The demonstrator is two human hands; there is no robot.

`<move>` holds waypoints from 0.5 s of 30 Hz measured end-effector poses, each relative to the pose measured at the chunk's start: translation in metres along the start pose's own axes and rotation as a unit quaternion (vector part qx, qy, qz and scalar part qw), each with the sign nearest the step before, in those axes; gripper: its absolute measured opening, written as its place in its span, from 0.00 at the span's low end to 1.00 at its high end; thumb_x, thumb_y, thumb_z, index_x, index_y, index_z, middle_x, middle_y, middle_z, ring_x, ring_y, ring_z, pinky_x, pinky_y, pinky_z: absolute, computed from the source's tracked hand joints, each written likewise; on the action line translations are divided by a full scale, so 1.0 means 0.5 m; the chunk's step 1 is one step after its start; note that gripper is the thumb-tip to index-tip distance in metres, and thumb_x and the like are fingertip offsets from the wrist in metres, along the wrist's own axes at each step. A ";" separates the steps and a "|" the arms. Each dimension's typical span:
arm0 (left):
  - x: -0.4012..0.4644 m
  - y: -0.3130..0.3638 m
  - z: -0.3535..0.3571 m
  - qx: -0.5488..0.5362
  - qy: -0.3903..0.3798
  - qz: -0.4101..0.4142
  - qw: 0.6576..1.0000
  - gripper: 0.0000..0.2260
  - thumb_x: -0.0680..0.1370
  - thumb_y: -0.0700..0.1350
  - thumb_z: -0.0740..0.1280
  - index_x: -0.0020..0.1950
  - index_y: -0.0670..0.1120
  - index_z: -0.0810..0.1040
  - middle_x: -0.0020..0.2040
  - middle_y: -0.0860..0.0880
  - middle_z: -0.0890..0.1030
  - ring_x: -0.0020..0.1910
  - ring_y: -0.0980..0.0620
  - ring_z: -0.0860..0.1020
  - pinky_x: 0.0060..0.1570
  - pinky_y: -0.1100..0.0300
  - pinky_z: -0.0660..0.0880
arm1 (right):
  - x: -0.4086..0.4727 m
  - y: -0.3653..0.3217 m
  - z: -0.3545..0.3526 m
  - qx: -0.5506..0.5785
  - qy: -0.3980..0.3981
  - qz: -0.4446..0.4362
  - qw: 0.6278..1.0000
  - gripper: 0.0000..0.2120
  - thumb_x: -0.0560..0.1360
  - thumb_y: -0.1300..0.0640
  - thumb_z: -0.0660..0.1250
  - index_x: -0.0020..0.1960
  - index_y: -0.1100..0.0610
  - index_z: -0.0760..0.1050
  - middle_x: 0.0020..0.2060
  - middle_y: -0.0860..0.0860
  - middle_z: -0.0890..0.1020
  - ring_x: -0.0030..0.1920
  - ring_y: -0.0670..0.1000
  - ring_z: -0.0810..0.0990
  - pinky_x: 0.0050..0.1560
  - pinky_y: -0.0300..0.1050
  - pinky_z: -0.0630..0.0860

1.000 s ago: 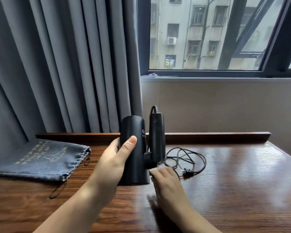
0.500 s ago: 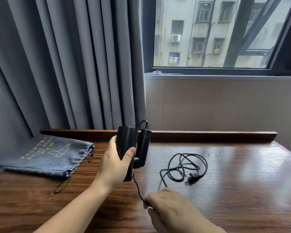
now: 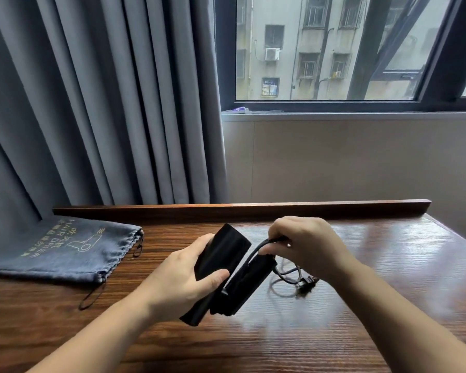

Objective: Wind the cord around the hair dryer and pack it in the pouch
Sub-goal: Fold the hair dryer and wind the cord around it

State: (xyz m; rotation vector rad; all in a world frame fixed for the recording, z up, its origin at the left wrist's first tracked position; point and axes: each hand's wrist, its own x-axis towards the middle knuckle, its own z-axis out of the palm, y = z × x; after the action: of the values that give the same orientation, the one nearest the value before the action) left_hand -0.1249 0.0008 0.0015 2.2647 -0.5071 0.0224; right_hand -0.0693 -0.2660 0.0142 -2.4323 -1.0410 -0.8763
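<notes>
Hands work close together above the middle of the table [image 3: 388, 265]: the left hand [image 3: 178, 281] wraps the barrel of the black hair dryer [image 3: 221, 273], whose long axis tilts from near-left up to far-right, while the right hand [image 3: 304, 243] pinches the cord [image 3: 256, 254] just above the folded handle. Loose cord and plug [image 3: 306, 281] lie right of the dryer, nearer the right hand. The pouch [image 3: 65, 249] rests at the table's far-left corner.

Blurred cord [image 3: 287, 275] loops (plug [image 3: 306, 281] indistinct) behind right hand [image 3: 307, 243]
</notes>
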 end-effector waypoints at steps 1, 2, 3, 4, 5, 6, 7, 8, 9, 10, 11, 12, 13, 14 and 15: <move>-0.002 0.003 -0.009 -0.003 -0.013 0.000 1.000 0.22 0.76 0.56 0.69 0.68 0.64 0.67 0.51 0.62 0.82 0.48 0.62 0.82 0.47 0.60 0.79 | 0.001 0.008 0.003 0.012 0.001 0.013 1.000 0.19 0.69 0.35 0.69 0.37 0.51 0.73 0.30 0.44 0.75 0.30 0.44 0.69 0.28 0.45 0.72; -0.003 0.006 -0.017 -0.007 -0.029 0.001 1.000 0.22 0.76 0.55 0.70 0.68 0.63 0.68 0.50 0.62 0.82 0.47 0.61 0.82 0.46 0.61 0.79 | 0.001 0.013 0.006 0.029 -0.006 0.026 0.999 0.20 0.67 0.34 0.69 0.36 0.51 0.71 0.28 0.44 0.74 0.29 0.44 0.68 0.28 0.44 0.71; -0.004 0.008 -0.025 -0.012 -0.044 0.001 0.999 0.22 0.76 0.55 0.70 0.68 0.63 0.68 0.50 0.62 0.82 0.48 0.60 0.82 0.47 0.61 0.79 | 0.001 0.017 0.010 0.054 -0.016 0.034 0.998 0.20 0.66 0.35 0.71 0.35 0.50 0.70 0.28 0.43 0.73 0.29 0.45 0.68 0.28 0.44 0.70; -0.004 0.006 -0.032 -0.021 -0.056 0.001 0.998 0.22 0.76 0.54 0.70 0.69 0.62 0.68 0.52 0.60 0.82 0.49 0.58 0.82 0.48 0.60 0.80 | 0.002 0.020 0.014 0.085 -0.029 0.040 0.995 0.19 0.66 0.38 0.74 0.35 0.50 0.70 0.28 0.43 0.73 0.29 0.45 0.69 0.29 0.42 0.70; -0.004 0.004 -0.039 -0.029 -0.066 0.000 0.997 0.23 0.76 0.55 0.70 0.69 0.62 0.68 0.54 0.58 0.82 0.51 0.57 0.82 0.51 0.58 0.80 | 0.003 0.024 0.018 0.119 -0.041 0.047 0.991 0.17 0.65 0.42 0.77 0.35 0.50 0.72 0.28 0.43 0.74 0.30 0.45 0.70 0.30 0.40 0.69; -0.004 0.001 -0.044 -0.039 -0.077 -0.001 0.996 0.23 0.76 0.55 0.70 0.70 0.62 0.69 0.56 0.56 0.82 0.54 0.56 0.81 0.53 0.58 0.79 | 0.006 0.027 0.022 0.151 -0.051 0.057 0.986 0.15 0.65 0.46 0.79 0.35 0.50 0.74 0.29 0.44 0.76 0.31 0.45 0.72 0.31 0.38 0.69; -0.005 0.001 -0.049 -0.055 -0.086 0.001 0.995 0.24 0.75 0.56 0.70 0.70 0.61 0.69 0.59 0.56 0.81 0.56 0.55 0.81 0.55 0.58 0.78 | 0.008 0.031 0.026 0.179 -0.058 0.071 0.980 0.13 0.65 0.50 0.80 0.35 0.51 0.76 0.31 0.45 0.77 0.32 0.45 0.74 0.33 0.36 0.69; -0.006 0.000 -0.052 -0.078 -0.091 0.003 0.993 0.25 0.74 0.57 0.70 0.70 0.60 0.70 0.60 0.55 0.81 0.57 0.55 0.80 0.55 0.59 0.78 | 0.010 0.035 0.031 0.202 -0.065 0.085 0.974 0.11 0.65 0.53 0.80 0.36 0.52 0.78 0.31 0.46 0.78 0.33 0.44 0.75 0.34 0.35 0.70; -0.006 0.002 -0.053 -0.112 -0.092 0.004 0.989 0.26 0.73 0.58 0.70 0.70 0.58 0.71 0.60 0.54 0.81 0.58 0.55 0.80 0.55 0.60 0.77 | 0.010 0.037 0.037 0.221 -0.069 0.095 0.968 0.10 0.65 0.55 0.80 0.36 0.52 0.79 0.32 0.46 0.79 0.34 0.43 0.76 0.35 0.35 0.71; -0.007 0.004 -0.052 -0.152 -0.090 0.005 0.984 0.25 0.73 0.56 0.69 0.70 0.56 0.72 0.61 0.52 0.81 0.59 0.54 0.80 0.55 0.61 0.77 | 0.007 0.041 0.046 0.229 -0.069 0.104 0.965 0.09 0.66 0.58 0.80 0.36 0.51 0.79 0.32 0.45 0.80 0.34 0.42 0.76 0.36 0.34 0.71; -0.007 0.008 -0.051 -0.195 -0.089 0.005 0.977 0.24 0.74 0.54 0.69 0.69 0.55 0.73 0.61 0.50 0.81 0.59 0.52 0.80 0.54 0.61 0.77 | 0.002 0.043 0.057 0.235 -0.069 0.115 0.963 0.10 0.67 0.61 0.79 0.36 0.51 0.79 0.32 0.43 0.80 0.34 0.40 0.77 0.37 0.33 0.71; -0.005 0.013 -0.050 -0.234 -0.084 0.004 0.969 0.22 0.74 0.53 0.69 0.68 0.53 0.74 0.60 0.49 0.82 0.59 0.51 0.81 0.53 0.60 0.77 | -0.003 0.042 0.067 0.241 -0.071 0.132 0.959 0.12 0.68 0.64 0.76 0.36 0.50 0.78 0.31 0.40 0.80 0.34 0.38 0.77 0.37 0.32 0.70; -0.003 0.018 -0.050 -0.262 -0.075 0.001 0.962 0.21 0.74 0.53 0.68 0.67 0.53 0.75 0.59 0.47 0.82 0.57 0.50 0.81 0.52 0.59 0.77 | -0.009 0.039 0.077 0.247 -0.075 0.149 0.954 0.11 0.70 0.64 0.73 0.36 0.50 0.78 0.31 0.36 0.80 0.35 0.36 0.77 0.37 0.31 0.70; 0.000 0.020 -0.048 -0.285 -0.063 -0.001 0.957 0.21 0.74 0.54 0.68 0.66 0.52 0.76 0.58 0.47 0.82 0.55 0.50 0.82 0.51 0.58 0.77 | -0.016 0.035 0.086 0.243 -0.080 0.160 0.953 0.07 0.72 0.59 0.70 0.37 0.51 0.77 0.31 0.35 0.80 0.35 0.35 0.78 0.37 0.31 0.71; 0.003 0.022 -0.047 -0.311 -0.047 -0.007 0.949 0.20 0.73 0.55 0.68 0.64 0.51 0.77 0.55 0.46 0.83 0.53 0.49 0.82 0.50 0.57 0.77 | -0.021 0.030 0.094 0.241 -0.085 0.177 0.950 0.07 0.73 0.52 0.66 0.37 0.52 0.77 0.31 0.37 0.81 0.36 0.36 0.79 0.39 0.34 0.74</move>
State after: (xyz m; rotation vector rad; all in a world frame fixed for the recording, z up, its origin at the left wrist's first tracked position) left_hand -0.1241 0.0105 0.0257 1.6531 -0.4673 -0.2241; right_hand -0.0449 -0.2568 -0.0289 -2.1907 -0.7264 -0.2553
